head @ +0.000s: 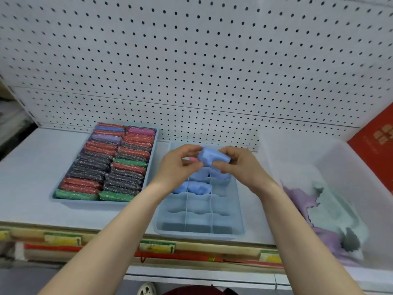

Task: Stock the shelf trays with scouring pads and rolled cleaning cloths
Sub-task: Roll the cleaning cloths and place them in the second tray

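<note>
Scouring-pad tray [63, 195]: at nine o'clock of the hands, packed with glittery pads.
Divided tray [238, 209]: at six o'clock below the hands, blue rolls in its far cells, near cells unfilled.
Hands: left hand [180, 165] and right hand [240, 165] each pinch an end of the rolled blue cloth [212, 158] above the divided tray.
Handling: likely light, soft, prone to unrolling; grip around the middle.
Writing: shelf-edge labels [157, 246] unreadable.

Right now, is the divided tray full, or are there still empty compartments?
Partly filled. The divided tray holds blue rolled cloths only in its far compartments; the near rows show bare bottoms. Both hands hold another blue cloth above it.
</note>
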`<state>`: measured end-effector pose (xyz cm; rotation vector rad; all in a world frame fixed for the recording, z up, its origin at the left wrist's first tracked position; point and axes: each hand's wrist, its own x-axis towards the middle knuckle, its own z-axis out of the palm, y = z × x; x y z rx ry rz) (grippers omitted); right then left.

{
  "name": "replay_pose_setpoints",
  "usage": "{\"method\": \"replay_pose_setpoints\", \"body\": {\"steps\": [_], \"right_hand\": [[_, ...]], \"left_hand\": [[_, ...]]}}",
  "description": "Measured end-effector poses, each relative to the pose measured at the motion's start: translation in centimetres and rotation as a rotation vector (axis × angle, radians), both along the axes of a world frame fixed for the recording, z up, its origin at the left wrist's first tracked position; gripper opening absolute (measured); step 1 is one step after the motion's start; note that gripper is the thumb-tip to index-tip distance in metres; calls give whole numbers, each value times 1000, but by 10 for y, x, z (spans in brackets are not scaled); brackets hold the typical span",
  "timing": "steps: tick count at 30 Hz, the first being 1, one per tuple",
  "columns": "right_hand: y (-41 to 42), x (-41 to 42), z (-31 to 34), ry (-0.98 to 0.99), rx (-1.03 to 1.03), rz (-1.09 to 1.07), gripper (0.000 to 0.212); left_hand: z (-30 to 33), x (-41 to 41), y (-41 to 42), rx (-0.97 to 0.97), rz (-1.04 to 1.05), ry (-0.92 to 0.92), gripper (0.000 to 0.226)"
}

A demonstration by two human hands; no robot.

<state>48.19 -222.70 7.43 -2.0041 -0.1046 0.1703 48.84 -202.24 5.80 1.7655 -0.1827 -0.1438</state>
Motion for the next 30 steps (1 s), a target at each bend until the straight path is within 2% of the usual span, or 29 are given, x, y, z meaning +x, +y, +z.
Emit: {"method": "replay_pose_setpoints", "body": {"steps": [4,7,10,13,15,20,22,23,26,29,30], "right_hand": [[-11,-12,-36,-144,-399,-162,15],[-3,-22,-56,-186,-646,-146,23],[7,-26,-72,-228,-858,-104,29],[13,-24,-78,-274,-1073,-118,45],[17,-21,-78,-281,-1187,-109,48],[30,-12,-73,-244,-1319,-62,38],[30,-10,-67,-178,-1360,-3,25],[29,-12,-62,-150,-1318,37,18],[21,-8,-58,-102,-1154,35,18],[27,-4,-61,-145,-1241,25,12],[29,-4,-66,-132,-1264,36,23]], "left_hand": [[-35,-3,-3,311,-91,-93,41],[-57,-4,-10,613,-147,-265,33],[-78,-2,-22,716,-232,-309,28],[-91,0,-28,769,-195,-327,34],[-96,1,-26,777,-179,-319,39],[-93,1,-27,775,-167,-311,31],[-93,1,-26,780,-160,-311,29],[-94,0,-26,781,-159,-304,29],[-97,2,-25,778,-151,-293,26],[-96,4,-28,800,-140,-261,26],[-96,5,-29,809,-142,-242,28]]}}
